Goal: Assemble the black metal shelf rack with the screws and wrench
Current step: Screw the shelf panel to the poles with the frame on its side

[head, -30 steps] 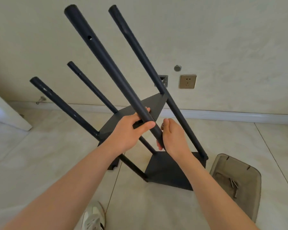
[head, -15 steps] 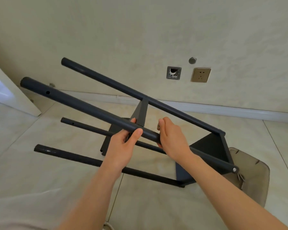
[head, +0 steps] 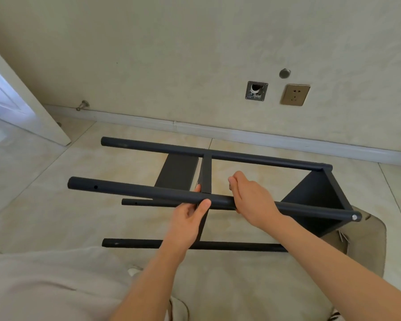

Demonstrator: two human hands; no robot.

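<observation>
Head view: the black rack (head: 317, 200) lies on its side over the tiled floor (head: 56, 205), with its four poles running left to right in front of the wall. The near pole (head: 130, 189) is the highest and closest. It slopes slightly down to the right and ends in a screw (head: 354, 217) set in its tip. The far pole (head: 252, 157) runs along behind it, nearer the baseboard (head: 264, 135). Two lower poles (head: 229, 246) sit close to the floor; whether they touch it cannot be told. A middle shelf (head: 206, 172) is seen almost edge-on between the two upper poles, and an end shelf closes the right end.

The left hand (head: 190, 218) grips the near pole from below, thumb laid over the front and fingers curled behind it, right at the middle shelf. The right hand (head: 252, 202) is just to its right, palm over the same pole and fingers curled over the far side. The two hands are close but apart.

A tray (head: 368, 256) sits on the floor under the rack's right end, with small metal pieces (head: 343, 237) in it, too small to name. On the wall are a socket (head: 295, 95), an open wall box (head: 256, 90) and a round cap (head: 284, 73). A white door (head: 21, 107) stands at the left, with a door stop (head: 82, 105) near it.
</observation>
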